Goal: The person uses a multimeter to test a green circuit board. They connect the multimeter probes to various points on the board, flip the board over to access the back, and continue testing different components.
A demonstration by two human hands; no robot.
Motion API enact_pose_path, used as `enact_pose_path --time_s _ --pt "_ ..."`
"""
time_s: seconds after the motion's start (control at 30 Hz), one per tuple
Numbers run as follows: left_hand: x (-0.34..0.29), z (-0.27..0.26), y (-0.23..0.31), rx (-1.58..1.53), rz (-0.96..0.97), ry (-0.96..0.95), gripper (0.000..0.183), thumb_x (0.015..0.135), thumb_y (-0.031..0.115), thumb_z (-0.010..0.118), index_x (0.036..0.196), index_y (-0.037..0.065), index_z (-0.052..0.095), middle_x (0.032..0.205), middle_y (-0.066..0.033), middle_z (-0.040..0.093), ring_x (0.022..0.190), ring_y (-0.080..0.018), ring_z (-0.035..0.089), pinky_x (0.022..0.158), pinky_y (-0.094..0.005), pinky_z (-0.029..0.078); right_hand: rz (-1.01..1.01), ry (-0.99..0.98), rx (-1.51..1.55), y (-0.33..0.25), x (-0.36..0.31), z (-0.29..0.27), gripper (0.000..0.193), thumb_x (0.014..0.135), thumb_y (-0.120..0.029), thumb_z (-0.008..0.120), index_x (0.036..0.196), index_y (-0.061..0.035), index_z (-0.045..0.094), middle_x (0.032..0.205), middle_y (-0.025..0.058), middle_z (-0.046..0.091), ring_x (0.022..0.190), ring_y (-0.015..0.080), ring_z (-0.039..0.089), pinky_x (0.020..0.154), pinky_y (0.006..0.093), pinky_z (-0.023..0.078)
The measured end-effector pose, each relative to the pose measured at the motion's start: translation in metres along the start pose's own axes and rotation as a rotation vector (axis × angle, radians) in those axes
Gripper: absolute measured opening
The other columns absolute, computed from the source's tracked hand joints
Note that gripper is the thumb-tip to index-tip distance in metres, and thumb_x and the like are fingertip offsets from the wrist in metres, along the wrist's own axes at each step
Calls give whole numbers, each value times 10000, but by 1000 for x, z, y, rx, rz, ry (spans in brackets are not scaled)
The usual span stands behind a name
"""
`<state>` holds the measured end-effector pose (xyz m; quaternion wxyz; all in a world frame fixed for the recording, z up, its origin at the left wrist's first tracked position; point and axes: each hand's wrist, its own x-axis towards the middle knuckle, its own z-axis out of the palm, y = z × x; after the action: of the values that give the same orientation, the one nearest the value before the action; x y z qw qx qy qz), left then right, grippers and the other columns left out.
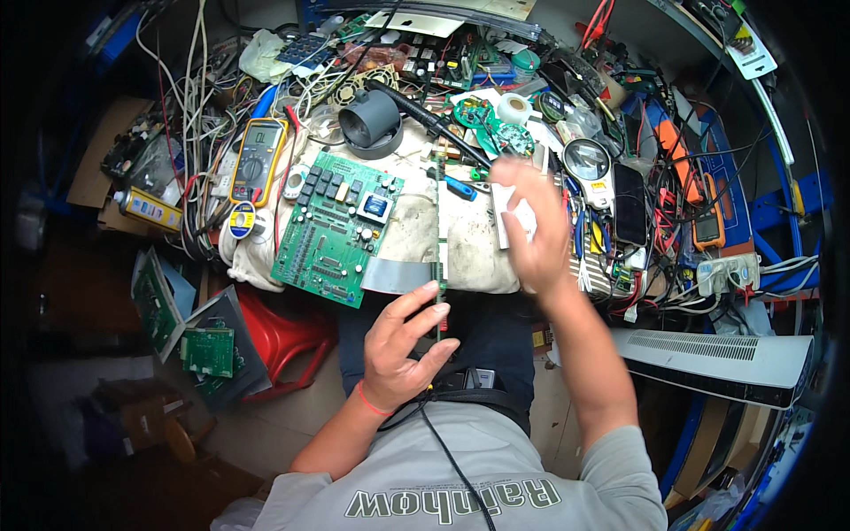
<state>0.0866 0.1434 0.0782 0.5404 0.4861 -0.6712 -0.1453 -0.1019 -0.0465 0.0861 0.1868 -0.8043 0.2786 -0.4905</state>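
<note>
My left hand (403,350) grips the near end of a narrow circuit board (440,265), fingertips and thumb against it. That board is turned edge-on, so its faces hardly show. A grey ribbon cable (398,275) runs from it toward a large green circuit board (329,228) lying on the bench to the left, which carries rows of chips, black relays and a blue-topped transformer. To the right, my right hand (538,234) is raised over the bench and smeared by motion. A white piece (511,217) shows beside its fingers; whether the hand touches it I cannot tell.
A yellow multimeter (258,161) and solder spool (241,221) stand left. A grey nozzle with a black hose (369,121) is behind the green board. A blue-handled tool (460,187), magnifier (586,161) and phone (629,203) lie further right. A red stool (274,341) stands below.
</note>
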Motion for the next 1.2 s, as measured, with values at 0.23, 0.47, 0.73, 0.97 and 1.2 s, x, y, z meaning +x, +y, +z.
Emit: enact_pose_path --time_s 0.23,0.47,0.73,0.97,1.2 --pt "-1 25 10 150 59 -94 415 831 184 897 1208 55 781 1387 -113 721 1234 -319 701 988 -421 575 532 -389 -678 164 113 5 806 971 -529 680 1653 -153 472 1536 262 605 1431 441 569 1199 485 466" --pt "0 30 6 78 74 -52 451 803 201 912 1217 78 781 1395 -108 721 1191 -308 710 943 -398 579 537 -476 -703 185 123 4 714 917 -509 712 1518 -133 622 1424 235 696 1293 387 684 1114 484 526" --pt "4 36 6 51 63 -74 412 848 241 879 1216 80 783 1398 -87 716 1178 -293 709 930 -395 576 395 -308 -366 79 161 -1 793 855 -464 763 1515 -63 587 1288 268 749 1182 359 749 1054 443 565" --pt "9 44 10 93 84 -127 360 886 257 841 1191 75 781 1384 -79 716 1154 -278 713 917 -393 575 69 -1036 -463 -39 143 49 667 892 -458 666 1448 -91 677 1319 265 673 1156 418 723 1032 491 583" --pt "10 43 10 98 74 -135 343 899 263 818 1189 92 752 1390 -64 690 1177 -255 683 964 -394 551 -136 -1408 -751 -50 117 93 627 786 -339 789 1275 42 698 1185 281 740 1038 378 774 907 436 637"
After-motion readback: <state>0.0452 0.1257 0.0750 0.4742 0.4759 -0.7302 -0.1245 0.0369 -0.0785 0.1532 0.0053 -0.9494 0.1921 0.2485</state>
